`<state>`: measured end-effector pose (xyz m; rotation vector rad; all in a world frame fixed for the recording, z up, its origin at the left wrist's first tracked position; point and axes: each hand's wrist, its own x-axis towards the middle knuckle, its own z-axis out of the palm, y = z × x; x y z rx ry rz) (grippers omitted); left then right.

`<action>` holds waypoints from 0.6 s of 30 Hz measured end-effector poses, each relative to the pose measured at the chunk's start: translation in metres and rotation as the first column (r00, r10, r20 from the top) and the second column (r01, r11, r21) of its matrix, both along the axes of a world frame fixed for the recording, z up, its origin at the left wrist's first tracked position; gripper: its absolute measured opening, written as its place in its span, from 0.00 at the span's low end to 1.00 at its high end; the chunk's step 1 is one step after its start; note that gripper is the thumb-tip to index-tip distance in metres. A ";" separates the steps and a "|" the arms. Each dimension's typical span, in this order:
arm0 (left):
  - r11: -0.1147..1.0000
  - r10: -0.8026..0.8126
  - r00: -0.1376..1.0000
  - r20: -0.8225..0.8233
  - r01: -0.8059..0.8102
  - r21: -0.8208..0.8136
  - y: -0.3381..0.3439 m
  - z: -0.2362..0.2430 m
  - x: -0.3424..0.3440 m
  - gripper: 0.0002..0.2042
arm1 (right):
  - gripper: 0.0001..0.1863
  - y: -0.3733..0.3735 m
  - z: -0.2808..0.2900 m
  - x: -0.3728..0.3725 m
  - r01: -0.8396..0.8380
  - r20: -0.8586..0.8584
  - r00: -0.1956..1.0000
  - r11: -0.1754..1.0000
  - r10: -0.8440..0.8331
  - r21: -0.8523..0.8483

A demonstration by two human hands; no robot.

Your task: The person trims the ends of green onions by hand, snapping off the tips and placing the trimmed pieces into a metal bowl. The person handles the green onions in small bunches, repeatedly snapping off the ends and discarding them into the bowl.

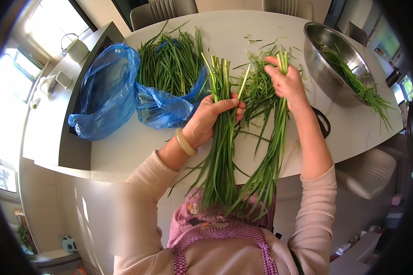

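Observation:
My left hand (218, 112) is closed round a thick bunch of garlic chives (220, 151), pale stem ends up and green leaves hanging toward my apron. One pale stem leans out between its thumb and fingers. To the right, my right hand (287, 85) grips a smaller bunch of chives (276, 142) near the stem ends, its leaves also trailing down. Behind and between the hands lies a loose heap of trimmed leaves and scraps (257, 87) on the table. A large pile of chives (170, 64) rests on a blue plastic bag (165, 107) at the left.
A steel bowl (328, 85) tilts at the right, with chives hanging over its rim. A black handle (323, 123) shows beside my right forearm. The marble-look table (124, 158) has a rounded far edge; chairs (163, 13) stand around it. A counter (80, 146) adjoins the left side.

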<state>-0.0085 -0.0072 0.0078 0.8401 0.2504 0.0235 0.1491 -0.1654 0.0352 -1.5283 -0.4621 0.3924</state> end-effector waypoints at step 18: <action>0.996 -0.084 0.996 -0.008 0.085 0.034 -0.001 0.006 -0.004 0.12 | 0.15 0.024 -0.003 -0.031 -0.070 -0.304 0.940 0.958 0.157 0.277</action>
